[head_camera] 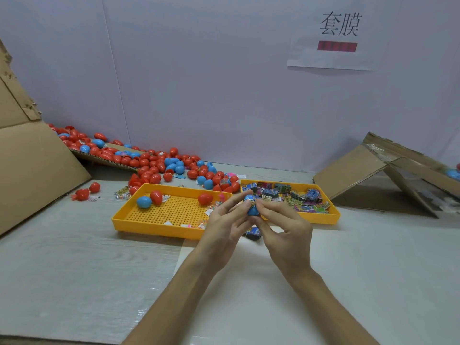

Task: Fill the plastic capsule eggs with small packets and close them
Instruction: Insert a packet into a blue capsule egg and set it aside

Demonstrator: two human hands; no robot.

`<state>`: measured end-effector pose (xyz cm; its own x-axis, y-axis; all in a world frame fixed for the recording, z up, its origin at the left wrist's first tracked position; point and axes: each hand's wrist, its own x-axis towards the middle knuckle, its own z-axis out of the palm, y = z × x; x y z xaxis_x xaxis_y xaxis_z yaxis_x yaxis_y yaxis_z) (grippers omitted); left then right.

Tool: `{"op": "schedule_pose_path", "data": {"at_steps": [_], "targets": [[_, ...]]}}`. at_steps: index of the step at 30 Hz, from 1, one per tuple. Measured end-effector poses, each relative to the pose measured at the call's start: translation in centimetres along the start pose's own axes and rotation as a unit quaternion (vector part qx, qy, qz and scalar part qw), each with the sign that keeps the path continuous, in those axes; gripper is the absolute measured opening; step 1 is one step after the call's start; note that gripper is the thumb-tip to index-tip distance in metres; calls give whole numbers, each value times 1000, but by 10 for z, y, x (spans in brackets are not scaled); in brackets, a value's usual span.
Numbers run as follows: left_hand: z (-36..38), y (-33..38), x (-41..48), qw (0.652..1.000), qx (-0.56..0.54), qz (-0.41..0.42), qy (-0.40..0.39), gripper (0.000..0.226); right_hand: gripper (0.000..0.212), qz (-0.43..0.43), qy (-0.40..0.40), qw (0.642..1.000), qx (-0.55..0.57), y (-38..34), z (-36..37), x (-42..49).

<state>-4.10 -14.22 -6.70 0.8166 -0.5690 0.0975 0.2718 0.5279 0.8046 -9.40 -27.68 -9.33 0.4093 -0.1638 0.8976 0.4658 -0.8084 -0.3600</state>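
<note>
Left hand [224, 221] and right hand [286, 229] pinch blue egg [252, 210].

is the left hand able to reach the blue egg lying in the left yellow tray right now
Likely yes: the blue egg lies uncovered in the open tray, free from above. But the left hand, with the right hand, is pinching another egg, so it would have to let go first.
</note>
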Motion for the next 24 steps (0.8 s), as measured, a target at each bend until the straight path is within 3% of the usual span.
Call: {"op": "schedule_pose_path", "data": {"at_steps": [4,9,24], "targets": [[1,1,-2,1000,-18,-6,15,51,32,13,-11,1000,20,-2,-2,3],[1,1,-1,999,-12,-3,34,46,30,113,-18,988,102,-9,-5,7],[-1,0,-1,998,-39,10,47,37,28,64,-16,995,75,-3,-5,5]]}}
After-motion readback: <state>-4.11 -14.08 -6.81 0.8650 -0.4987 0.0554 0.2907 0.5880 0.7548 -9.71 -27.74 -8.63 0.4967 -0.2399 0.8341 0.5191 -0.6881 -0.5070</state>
